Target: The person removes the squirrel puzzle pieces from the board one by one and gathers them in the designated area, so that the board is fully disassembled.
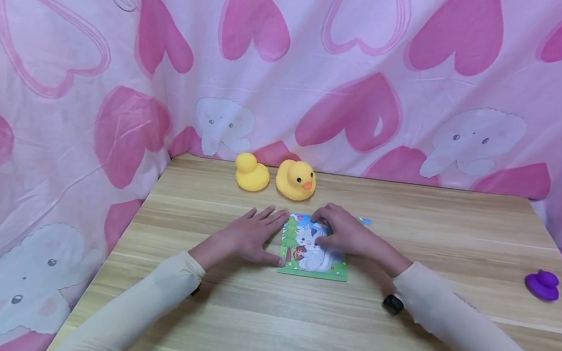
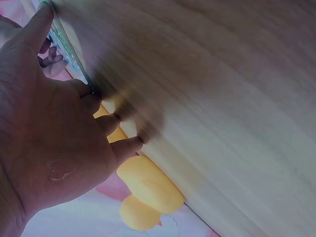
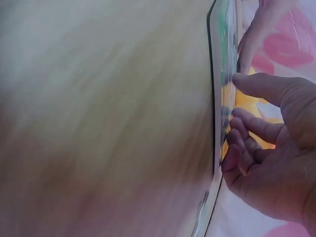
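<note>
A thin, square picture board (image 1: 311,262) with a white squirrel, a green tree and blue sky lies flat on the wooden table. At its left edge rests my left hand (image 1: 253,237), fingers spread and straight, with the thumb and index finger touching the border. Over the upper right of the board is my right hand (image 1: 343,231), its fingers loosely bent. In the right wrist view the thumb (image 3: 259,86) and fingertips stand apart at the board's surface; no separate piece shows between them. Just beyond that hand lies a small blue flat piece (image 1: 366,221), partly hidden.
Two yellow rubber ducks, one plain from behind (image 1: 251,175) and one facing right (image 1: 296,181), stand behind the board. A purple duck (image 1: 543,285) sits near the right edge of the table (image 1: 267,330). A pink heart-patterned curtain (image 1: 264,85) hangs around the back and sides.
</note>
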{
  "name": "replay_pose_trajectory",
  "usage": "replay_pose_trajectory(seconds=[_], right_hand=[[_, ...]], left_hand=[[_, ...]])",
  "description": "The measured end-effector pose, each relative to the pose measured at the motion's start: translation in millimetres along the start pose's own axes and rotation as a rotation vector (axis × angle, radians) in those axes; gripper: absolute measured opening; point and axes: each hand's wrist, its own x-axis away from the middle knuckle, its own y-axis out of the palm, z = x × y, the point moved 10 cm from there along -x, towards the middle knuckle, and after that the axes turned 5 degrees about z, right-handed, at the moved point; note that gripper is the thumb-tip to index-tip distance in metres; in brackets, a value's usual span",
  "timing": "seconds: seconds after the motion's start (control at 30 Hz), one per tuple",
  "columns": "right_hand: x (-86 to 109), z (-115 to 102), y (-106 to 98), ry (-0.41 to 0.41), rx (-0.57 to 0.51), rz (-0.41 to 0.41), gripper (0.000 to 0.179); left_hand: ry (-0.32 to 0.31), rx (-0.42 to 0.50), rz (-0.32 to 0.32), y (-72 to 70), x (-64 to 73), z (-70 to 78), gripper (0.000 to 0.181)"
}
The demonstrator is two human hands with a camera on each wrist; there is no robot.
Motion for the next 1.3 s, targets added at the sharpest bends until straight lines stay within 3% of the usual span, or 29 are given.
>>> replay_pose_trajectory(seconds=[0.33,0.7,1.07,1.3], right_hand=[[-2.6,-7.2,2.2,0.047,0.091,0.011,0.051],[-10.0,-7.7,4.2,0.092,0.044,-0.047,0.048],[-7.5,-6.1,3.6,0.055,-0.008,-0.003,0.054],[-12.0,-4.8,-1.9,0.024,-0.04,-0.041,0.047]], left_hand=[[0.003,0.007,-0.01,-0.1,-1.2,-0.5,0.116],[0.0,0.012,-0.006,0.2,1.4,-1.7,0.116],[0.009,0.015,-0.006,0.3,1.6,-1.9,0.116],[0.011,0.013,-0.001,-0.2,-0.2,-1.5,0.116]])
